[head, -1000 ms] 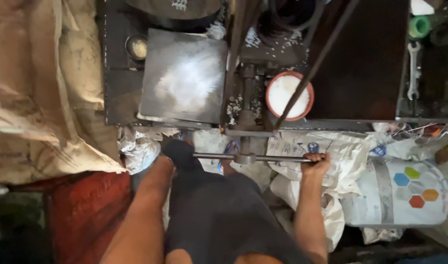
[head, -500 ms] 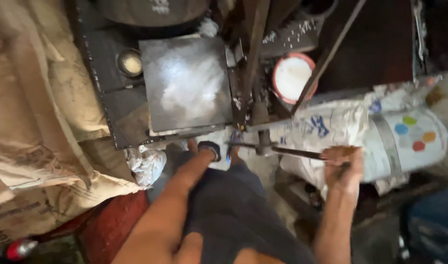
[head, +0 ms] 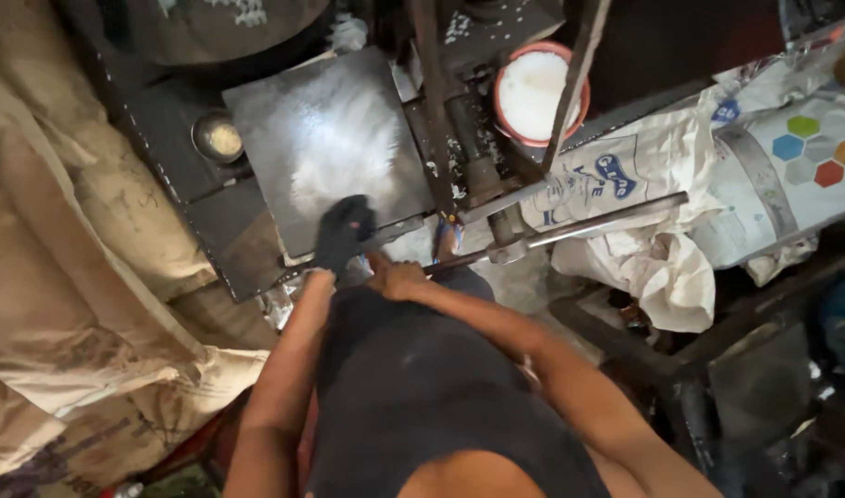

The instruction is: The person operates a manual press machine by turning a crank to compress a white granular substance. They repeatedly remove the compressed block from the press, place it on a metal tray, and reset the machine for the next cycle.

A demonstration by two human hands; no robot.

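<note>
Head view: gloved left hand (head: 344, 231) on metal plate (head: 325, 143); white bowl (head: 540, 92), sacks (head: 625, 184) beside.

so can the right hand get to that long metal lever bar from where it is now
Probably yes. The right hand sits at the near end of the long metal lever bar, and nothing shows between them. Whether it touches the bar already is unclear. The gloved left hand rests on the flat metal plate.

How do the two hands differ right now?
The left hand wears a dark glove; the right hand is bare. The left hand rests on the edge of the grey metal plate; the right hand lies by the inner end of the metal lever bar. Both are close together, just in front of the torso.
</note>
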